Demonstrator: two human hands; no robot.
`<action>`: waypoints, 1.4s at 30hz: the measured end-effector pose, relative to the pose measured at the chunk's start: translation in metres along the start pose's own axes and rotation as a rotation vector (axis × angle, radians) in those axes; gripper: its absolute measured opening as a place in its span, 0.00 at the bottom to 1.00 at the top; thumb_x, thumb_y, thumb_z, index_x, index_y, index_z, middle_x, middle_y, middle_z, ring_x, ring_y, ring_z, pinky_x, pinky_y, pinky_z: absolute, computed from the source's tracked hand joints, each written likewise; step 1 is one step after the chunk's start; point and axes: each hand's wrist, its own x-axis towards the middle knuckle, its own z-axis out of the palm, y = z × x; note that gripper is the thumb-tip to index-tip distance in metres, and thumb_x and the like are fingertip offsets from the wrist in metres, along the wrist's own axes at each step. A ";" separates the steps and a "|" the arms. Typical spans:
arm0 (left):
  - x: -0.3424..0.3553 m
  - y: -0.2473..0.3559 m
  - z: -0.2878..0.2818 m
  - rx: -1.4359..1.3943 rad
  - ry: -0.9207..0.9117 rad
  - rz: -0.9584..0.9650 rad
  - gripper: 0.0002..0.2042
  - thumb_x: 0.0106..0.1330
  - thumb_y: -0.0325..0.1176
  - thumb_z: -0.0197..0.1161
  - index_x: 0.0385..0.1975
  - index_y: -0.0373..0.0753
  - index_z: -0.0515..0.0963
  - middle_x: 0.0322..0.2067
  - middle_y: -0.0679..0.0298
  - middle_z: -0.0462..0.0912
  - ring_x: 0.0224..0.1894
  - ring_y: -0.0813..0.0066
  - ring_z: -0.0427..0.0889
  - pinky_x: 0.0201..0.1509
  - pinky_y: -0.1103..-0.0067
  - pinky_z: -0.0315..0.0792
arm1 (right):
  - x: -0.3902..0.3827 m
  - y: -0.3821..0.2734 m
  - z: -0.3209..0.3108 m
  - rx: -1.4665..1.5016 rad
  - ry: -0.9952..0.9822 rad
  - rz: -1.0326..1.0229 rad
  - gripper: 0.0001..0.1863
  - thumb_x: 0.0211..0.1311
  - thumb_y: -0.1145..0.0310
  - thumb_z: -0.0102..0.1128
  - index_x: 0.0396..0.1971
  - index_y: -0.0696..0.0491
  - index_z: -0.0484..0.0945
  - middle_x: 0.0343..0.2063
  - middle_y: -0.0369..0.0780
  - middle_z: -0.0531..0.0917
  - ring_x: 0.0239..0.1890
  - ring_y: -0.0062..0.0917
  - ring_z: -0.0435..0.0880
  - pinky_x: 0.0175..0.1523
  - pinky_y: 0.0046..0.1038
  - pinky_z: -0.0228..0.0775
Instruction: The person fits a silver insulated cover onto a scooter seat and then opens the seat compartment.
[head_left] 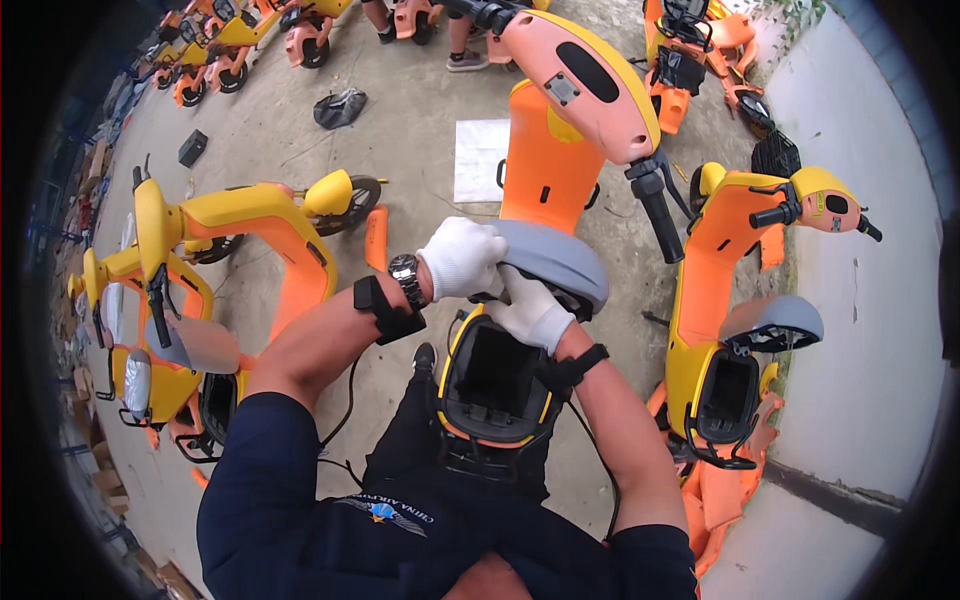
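Observation:
In front of me stands a yellow and orange electric scooter [548, 170] with its grey seat [548, 262] raised. Both my hands wear white gloves and work at the seat's near left edge. My left hand [462, 258] is closed into a fist beside the seat; whatever it may hold is hidden. Just below it, my right hand [530, 308] grips the seat's near edge, its fingertips partly out of sight at the underside. Closer to me, the black storage compartment [492, 385] under the seat lies uncovered, framed by a yellow rim.
Another scooter [708, 280] with a raised seat stands right, beside a white wall [850, 270]. More yellow scooters [290, 235] stand left. A white sheet [480, 160], a black bag [340, 108] and a dark box [193, 148] lie on the concrete. Other people's legs [460, 40] show at the back.

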 end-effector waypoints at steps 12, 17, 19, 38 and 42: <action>-0.045 0.027 0.030 -0.137 0.233 -0.116 0.06 0.49 0.27 0.64 0.22 0.39 0.72 0.23 0.59 0.75 0.25 0.58 0.79 0.29 0.69 0.75 | 0.016 0.016 0.022 -0.429 0.204 -0.059 0.15 0.56 0.65 0.56 0.42 0.55 0.79 0.39 0.51 0.81 0.46 0.48 0.79 0.52 0.42 0.69; -0.088 0.029 0.062 -0.509 0.401 -0.586 0.15 0.52 0.32 0.69 0.38 0.37 0.76 0.38 0.56 0.79 0.37 0.59 0.82 0.40 0.73 0.77 | 0.007 0.000 0.018 -0.449 0.141 0.021 0.15 0.57 0.64 0.57 0.40 0.58 0.79 0.37 0.53 0.81 0.42 0.49 0.80 0.49 0.41 0.71; -0.097 0.025 0.078 -0.398 0.543 -0.678 0.21 0.50 0.35 0.71 0.45 0.37 0.76 0.45 0.53 0.77 0.47 0.55 0.79 0.50 0.68 0.75 | 0.010 -0.006 0.014 -0.467 0.165 0.047 0.15 0.58 0.63 0.56 0.37 0.60 0.78 0.33 0.54 0.82 0.37 0.50 0.81 0.44 0.42 0.72; -0.095 -0.010 0.148 -0.803 0.735 -0.665 0.13 0.49 0.21 0.58 0.37 0.33 0.79 0.39 0.54 0.81 0.45 0.55 0.81 0.52 0.70 0.75 | 0.024 -0.032 0.018 0.352 -0.024 0.419 0.16 0.61 0.69 0.56 0.45 0.63 0.73 0.18 0.38 0.78 0.15 0.18 0.75 0.19 0.22 0.65; -0.099 -0.031 0.148 -0.813 0.558 -0.646 0.15 0.47 0.19 0.57 0.37 0.35 0.79 0.38 0.55 0.82 0.45 0.57 0.81 0.52 0.71 0.75 | 0.028 0.024 0.020 -0.687 0.110 -0.169 0.15 0.60 0.69 0.58 0.42 0.64 0.73 0.18 0.42 0.79 0.17 0.19 0.77 0.22 0.26 0.69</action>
